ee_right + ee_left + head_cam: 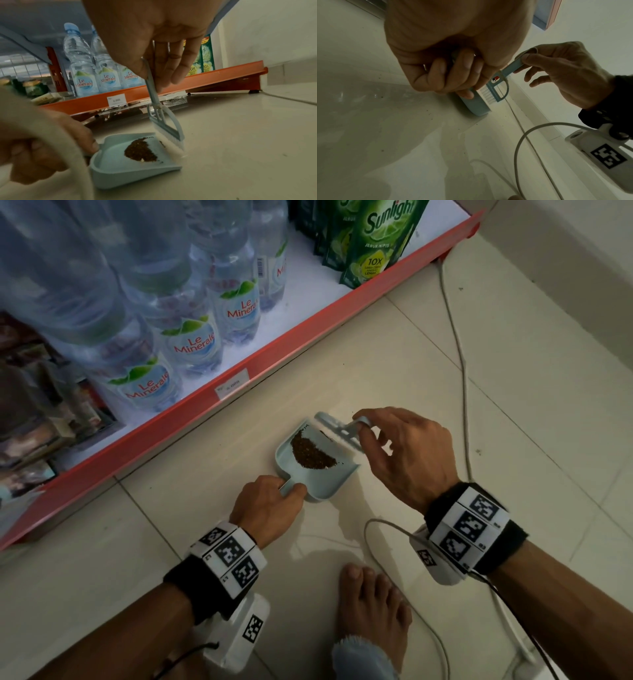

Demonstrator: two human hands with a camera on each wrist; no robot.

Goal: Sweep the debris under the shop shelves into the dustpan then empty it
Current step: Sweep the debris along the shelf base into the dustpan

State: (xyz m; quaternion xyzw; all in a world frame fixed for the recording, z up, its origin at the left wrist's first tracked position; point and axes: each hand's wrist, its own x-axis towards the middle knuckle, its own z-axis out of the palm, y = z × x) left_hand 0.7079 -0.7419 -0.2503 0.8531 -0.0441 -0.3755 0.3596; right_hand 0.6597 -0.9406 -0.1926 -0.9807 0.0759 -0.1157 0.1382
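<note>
A small pale blue dustpan [329,479] [118,170] [475,106] lies on the tiled floor in front of the shelf. A heap of dark brown debris [312,451] [140,151] sits inside it. My left hand [269,506] [447,75] grips the dustpan's short handle. My right hand [407,453] [154,44] pinches the thin handle of a pale blue hand brush [339,433] [164,129] [494,90]. The brush's white bristles rest at the pan's open lip. More dark debris [173,102] lies on the floor under the shelf.
The orange-edged bottom shelf [239,378] [188,83] carries Le Minerale water bottles [191,344] and green Sunlight pouches [373,237]. A white cable [459,344] runs over the tiles on the right. My bare foot [373,611] is behind the pan. A white wall [565,241] stands at right.
</note>
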